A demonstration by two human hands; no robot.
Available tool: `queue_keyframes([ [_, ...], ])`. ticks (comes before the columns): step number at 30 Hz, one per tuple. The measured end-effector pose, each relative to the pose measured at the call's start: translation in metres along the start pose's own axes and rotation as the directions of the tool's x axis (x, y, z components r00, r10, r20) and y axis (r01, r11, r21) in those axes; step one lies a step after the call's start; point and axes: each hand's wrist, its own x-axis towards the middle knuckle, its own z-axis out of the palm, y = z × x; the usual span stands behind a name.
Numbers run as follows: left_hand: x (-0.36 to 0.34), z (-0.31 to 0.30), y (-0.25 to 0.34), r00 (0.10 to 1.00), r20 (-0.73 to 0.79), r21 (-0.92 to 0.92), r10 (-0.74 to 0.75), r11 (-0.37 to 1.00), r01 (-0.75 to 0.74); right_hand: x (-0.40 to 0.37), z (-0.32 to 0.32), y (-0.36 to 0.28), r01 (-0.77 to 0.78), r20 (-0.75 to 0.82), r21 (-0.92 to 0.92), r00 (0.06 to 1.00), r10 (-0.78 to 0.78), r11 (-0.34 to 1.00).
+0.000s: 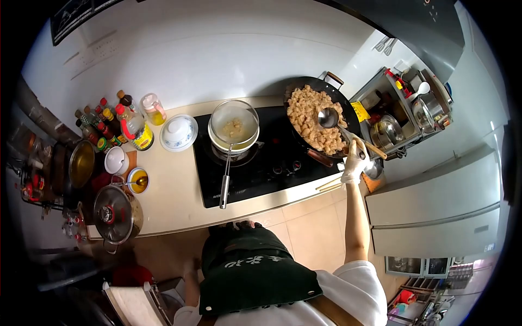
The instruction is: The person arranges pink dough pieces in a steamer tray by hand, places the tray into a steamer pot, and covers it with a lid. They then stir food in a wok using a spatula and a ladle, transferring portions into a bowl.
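Observation:
My right hand (356,158), in a thin pale glove, is wrapped round the wooden handle of a metal ladle (328,118). The ladle's bowl rests on browned meat pieces (312,111) in a black wok (350,108) on the right of the hob. On the left burner, a mesh strainer (235,123) with a few pieces inside lies across a light pot (239,149), its handle pointing toward me. My left arm hangs down at the lower left, and its hand is hidden.
Bottles (140,130), a lidded bowl (179,133), a small bowl of yellow liquid (138,180) and a lidded steel pot (114,214) stand left of the hob. A shelf (380,81) with metal bowls is at the right. Chopsticks (328,185) lie by the counter's front edge.

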Motion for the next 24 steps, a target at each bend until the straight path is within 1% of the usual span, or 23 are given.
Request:
queue_keyframes([
  [1,0.007,0.003,0.002,1.0,-0.002,-0.012,-0.006,1.0,0.006,0.008,-0.007,0.026,0.001,0.0,-0.051,1.0,-0.001,0.999],
  [3,0.015,0.005,0.002,1.0,-0.004,-0.022,-0.011,1.0,0.011,0.008,-0.009,0.033,-0.063,0.018,-0.039,0.998,0.064,0.997],
  [4,0.018,0.008,0.002,1.0,-0.001,-0.023,-0.012,1.0,0.012,0.009,-0.007,0.039,-0.024,0.006,-0.032,1.0,0.024,0.999],
  [5,0.02,0.009,0.002,1.0,0.001,-0.025,-0.013,1.0,0.013,0.009,-0.006,0.044,-0.06,-0.013,0.002,0.998,0.06,0.998],
  [7,0.023,0.01,0.0,1.0,-0.003,-0.028,-0.012,1.0,0.012,0.011,-0.006,0.049,-0.191,-0.02,0.042,0.981,0.192,0.981],
  [8,0.021,0.01,-0.001,1.0,-0.001,-0.027,-0.011,1.0,0.011,0.016,-0.007,0.068,-0.159,-0.042,0.038,0.986,0.16,0.987],
  [10,0.022,0.01,-0.003,1.0,-0.002,-0.034,-0.014,0.999,0.014,0.025,-0.009,0.095,-0.14,-0.057,0.016,0.988,0.14,0.99],
  [11,0.024,0.011,-0.004,1.0,-0.003,-0.036,-0.015,0.999,0.015,0.025,-0.007,0.091,-0.13,-0.064,0.005,0.989,0.13,0.992],
  [12,0.025,0.011,-0.004,1.0,-0.005,-0.038,-0.015,0.999,0.015,0.025,-0.007,0.088,-0.196,-0.057,0.054,0.978,0.199,0.979],
  [15,0.029,0.011,-0.004,1.0,-0.009,-0.043,-0.016,0.999,0.016,0.022,-0.003,0.077,-0.158,-0.08,0.119,0.983,0.168,0.98],
  [18,0.032,0.013,-0.002,1.0,-0.01,-0.051,-0.021,0.999,0.021,0.025,-0.007,0.086,-0.256,-0.054,0.135,0.963,0.265,0.957],
  [21,0.036,0.015,0.002,0.999,-0.018,-0.053,-0.027,0.998,0.026,0.025,-0.007,0.089,-0.26,-0.091,0.145,0.957,0.274,0.955],
  [24,0.04,0.016,0.007,0.999,-0.019,-0.057,-0.034,0.998,0.032,0.024,-0.007,0.08,-0.289,-0.113,0.221,0.941,0.319,0.931],
])
